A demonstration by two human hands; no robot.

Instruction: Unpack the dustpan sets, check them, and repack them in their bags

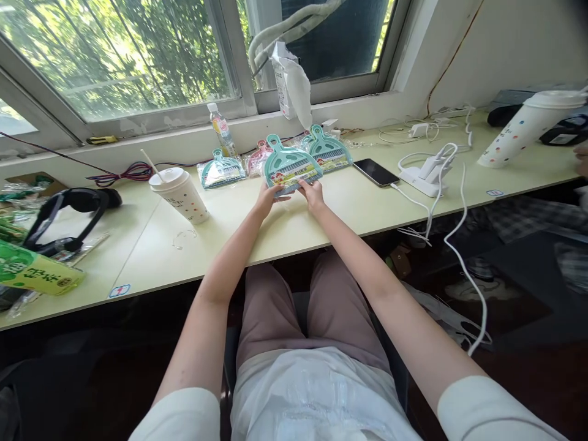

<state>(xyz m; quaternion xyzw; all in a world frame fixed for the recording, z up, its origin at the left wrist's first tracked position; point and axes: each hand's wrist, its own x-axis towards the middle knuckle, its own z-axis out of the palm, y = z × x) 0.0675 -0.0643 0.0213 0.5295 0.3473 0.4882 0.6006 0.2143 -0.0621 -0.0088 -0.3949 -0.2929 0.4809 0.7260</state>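
A teal mini dustpan and brush set (290,165) with a printed label is held up just above the table. My left hand (267,199) grips its lower left edge, thumb in front. My right hand (313,193) pinches the lower right edge. Close behind, a second teal dustpan set (331,150) lies to the right. A pink dustpan set (257,158) is partly hidden on the left. Farther left, another teal dustpan set (222,169) rests in clear wrapping.
A lidded cup with a straw (181,196), a bottle (221,130) and headphones (68,217) are leftward. On the right are a phone (376,172), a white power strip (425,177), trailing cables and a tall cup (523,130). Part of another person's hand (581,160) shows at the right edge.
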